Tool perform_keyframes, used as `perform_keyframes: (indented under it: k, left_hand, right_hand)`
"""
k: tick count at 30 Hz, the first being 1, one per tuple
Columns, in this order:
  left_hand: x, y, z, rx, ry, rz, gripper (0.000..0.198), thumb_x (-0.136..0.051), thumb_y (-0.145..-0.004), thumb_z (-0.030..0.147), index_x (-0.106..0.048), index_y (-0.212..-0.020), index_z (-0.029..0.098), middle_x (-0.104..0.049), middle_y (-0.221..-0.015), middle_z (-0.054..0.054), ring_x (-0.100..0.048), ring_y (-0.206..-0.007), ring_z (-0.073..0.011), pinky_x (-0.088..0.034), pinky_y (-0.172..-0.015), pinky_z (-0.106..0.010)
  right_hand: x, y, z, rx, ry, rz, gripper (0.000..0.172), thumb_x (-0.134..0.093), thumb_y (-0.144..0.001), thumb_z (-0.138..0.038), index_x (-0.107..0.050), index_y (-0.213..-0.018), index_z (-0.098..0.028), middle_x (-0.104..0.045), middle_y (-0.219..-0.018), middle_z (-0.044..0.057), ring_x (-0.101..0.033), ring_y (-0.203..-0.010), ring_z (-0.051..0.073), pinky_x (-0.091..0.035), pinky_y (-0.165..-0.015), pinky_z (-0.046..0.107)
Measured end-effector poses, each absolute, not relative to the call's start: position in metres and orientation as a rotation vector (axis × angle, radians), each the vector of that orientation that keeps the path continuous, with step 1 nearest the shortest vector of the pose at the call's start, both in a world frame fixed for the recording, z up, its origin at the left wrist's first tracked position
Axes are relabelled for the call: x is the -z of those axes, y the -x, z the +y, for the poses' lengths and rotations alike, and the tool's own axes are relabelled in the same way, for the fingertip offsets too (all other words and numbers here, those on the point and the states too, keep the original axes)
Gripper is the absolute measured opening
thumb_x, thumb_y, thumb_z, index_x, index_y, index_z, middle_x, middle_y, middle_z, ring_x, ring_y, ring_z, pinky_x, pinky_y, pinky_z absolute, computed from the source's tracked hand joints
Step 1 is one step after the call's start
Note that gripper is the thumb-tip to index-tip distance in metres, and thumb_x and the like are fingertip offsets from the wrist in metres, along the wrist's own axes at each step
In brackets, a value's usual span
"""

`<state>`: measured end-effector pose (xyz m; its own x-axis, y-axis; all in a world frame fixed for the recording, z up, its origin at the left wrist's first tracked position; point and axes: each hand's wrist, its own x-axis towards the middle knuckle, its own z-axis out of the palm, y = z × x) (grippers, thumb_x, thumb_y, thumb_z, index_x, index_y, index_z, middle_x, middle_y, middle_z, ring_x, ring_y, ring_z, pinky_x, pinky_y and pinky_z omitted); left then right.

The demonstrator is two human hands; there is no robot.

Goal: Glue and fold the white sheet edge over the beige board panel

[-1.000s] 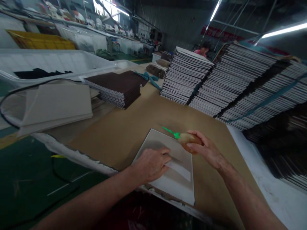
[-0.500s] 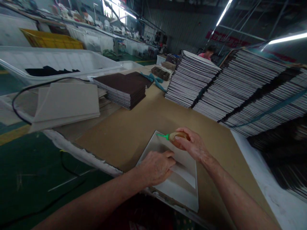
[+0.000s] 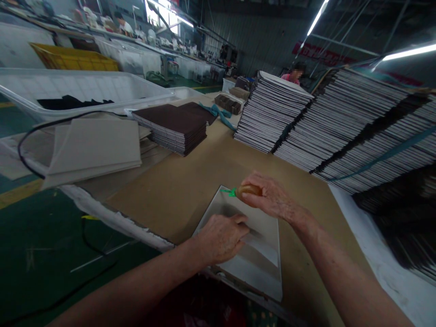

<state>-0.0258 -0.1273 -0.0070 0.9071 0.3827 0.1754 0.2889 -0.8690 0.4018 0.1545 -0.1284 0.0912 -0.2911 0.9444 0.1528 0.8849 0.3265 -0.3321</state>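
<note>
A white rectangular panel (image 3: 262,281) with a thin dark edge lies flat on the brown board covering the table. My left hand (image 3: 221,238) rests over it with its fingers closed, pinching the raised edge of a white flap (image 3: 262,250); the fingertips are partly hidden. Above the panel's far part, my right hand (image 3: 269,195) is wrapped round an amber glue bottle (image 3: 250,190). The bottle's green nozzle (image 3: 231,192) points left, its tip close to the panel's far left corner. Whether the tip touches the surface I cannot tell.
A stack of dark brown panels (image 3: 184,129) stands beyond, with pale sheets (image 3: 95,145) to its left. Tall stacks of panels (image 3: 327,122) line the right side. A white bin (image 3: 119,86) and a yellow crate (image 3: 75,58) stand at left. A person (image 3: 293,77) is behind the stacks.
My right hand has shifted slightly left with the bottle, and the nozzle tip is a little nearer the panel's corner. My left hand has hardly moved.
</note>
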Motion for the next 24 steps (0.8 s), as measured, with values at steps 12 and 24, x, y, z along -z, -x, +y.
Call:
perform_keyframes:
  k: [12, 24]
  left_hand:
    - [0.013, 0.024, -0.126, -0.405, -2.730, 0.486, 0.014, -0.053, -0.086, 0.026, -0.061, -0.098, 0.024, -0.058, -0.123, 0.004, -0.065, -0.085, -0.0196, -0.053, -0.066, -0.033]
    - [0.012, 0.024, -0.126, -0.381, -2.739, 0.494, 0.016, -0.053, -0.087, 0.026, -0.060, -0.101, 0.026, -0.058, -0.124, 0.007, -0.066, -0.086, -0.0214, -0.057, -0.066, -0.039]
  right_hand:
    - [-0.096, -0.161, -0.125, -0.348, 1.553, -2.344, 0.006, -0.060, -0.082, -0.017, -0.062, -0.085, -0.022, -0.052, -0.083, -0.002, -0.051, -0.077, 0.016, -0.035, -0.068, 0.029]
    - [-0.104, -0.160, -0.128, -0.371, 1.604, -2.324, 0.007, -0.057, -0.078, -0.018, -0.062, -0.082, -0.021, -0.052, -0.080, -0.002, -0.050, -0.071, 0.015, -0.033, -0.063, 0.028]
